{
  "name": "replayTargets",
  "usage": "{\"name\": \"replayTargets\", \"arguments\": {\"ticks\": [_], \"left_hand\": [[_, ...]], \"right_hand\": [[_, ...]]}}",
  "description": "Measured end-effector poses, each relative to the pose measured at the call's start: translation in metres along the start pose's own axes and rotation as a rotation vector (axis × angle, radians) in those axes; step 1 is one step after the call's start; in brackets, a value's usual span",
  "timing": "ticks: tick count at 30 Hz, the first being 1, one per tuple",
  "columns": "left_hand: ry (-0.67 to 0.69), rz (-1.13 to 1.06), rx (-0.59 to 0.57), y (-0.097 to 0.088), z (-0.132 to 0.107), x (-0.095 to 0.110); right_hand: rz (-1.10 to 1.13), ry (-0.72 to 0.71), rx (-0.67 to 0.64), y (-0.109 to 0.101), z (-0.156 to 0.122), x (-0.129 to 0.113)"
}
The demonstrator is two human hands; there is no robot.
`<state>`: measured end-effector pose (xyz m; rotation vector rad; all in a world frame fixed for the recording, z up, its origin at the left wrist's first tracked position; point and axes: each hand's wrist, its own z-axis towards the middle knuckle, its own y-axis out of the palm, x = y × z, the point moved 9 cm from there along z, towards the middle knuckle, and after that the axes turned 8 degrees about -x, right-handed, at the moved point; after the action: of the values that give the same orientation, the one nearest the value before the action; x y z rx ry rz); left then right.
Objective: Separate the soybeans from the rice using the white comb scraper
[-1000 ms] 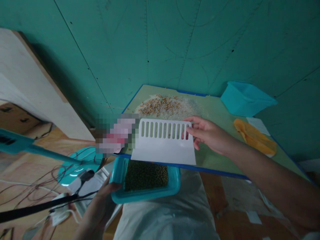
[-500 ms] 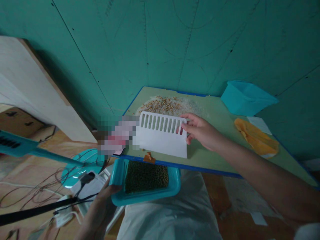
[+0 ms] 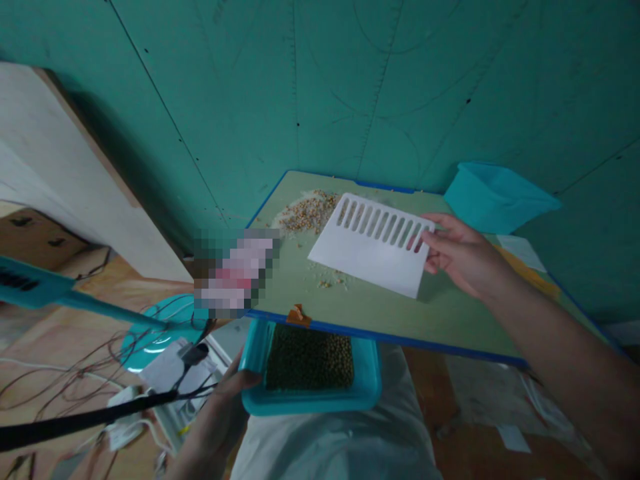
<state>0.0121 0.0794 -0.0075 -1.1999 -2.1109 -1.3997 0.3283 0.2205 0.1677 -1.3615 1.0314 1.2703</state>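
Note:
My right hand (image 3: 460, 253) pinches the right end of a white slotted plate (image 3: 367, 257), which is held at a slant over the table with its row of slots along the top. Left of the plate lies a pile of tan beans (image 3: 310, 212) mixed with white grains, partly hidden by it. A few crumbs (image 3: 325, 283) lie near the plate's lower left edge. Below the table's front edge, my left hand (image 3: 227, 400) grips the left side of a teal tray (image 3: 313, 405). Dark green beans (image 3: 300, 360) fill most of it, with tan beans (image 3: 341, 360) on the right.
The pale green table (image 3: 280, 293) has a blue edge and a brown tape tab (image 3: 299, 315). A blurred-out pinkish object (image 3: 237, 273) lies at its left. A teal open container (image 3: 497, 198) and an orange cloth (image 3: 530, 270) are at right. Cables (image 3: 75, 367) cover the floor.
My right hand has moved the slotted plate right and up, tilting it and uncovering table and crumbs at the front left. My left hand and the tray have shifted slightly right in view.

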Motion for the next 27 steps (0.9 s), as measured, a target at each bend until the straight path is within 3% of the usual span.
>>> {"name": "replayTargets", "arguments": {"ticks": [5, 16, 27], "left_hand": [[-0.017, -0.047, -0.044, 0.010, 0.003, -0.004], [-0.028, 0.035, 0.079, 0.001, 0.000, -0.004], [-0.027, -0.011, 0.018, 0.005, 0.003, -0.006]], "right_hand": [[0.037, 0.036, 0.039, -0.023, 0.001, 0.013], [0.036, 0.067, 0.016, -0.010, 0.002, 0.020], [0.038, 0.098, -0.038, 0.003, -0.001, 0.022]]}}
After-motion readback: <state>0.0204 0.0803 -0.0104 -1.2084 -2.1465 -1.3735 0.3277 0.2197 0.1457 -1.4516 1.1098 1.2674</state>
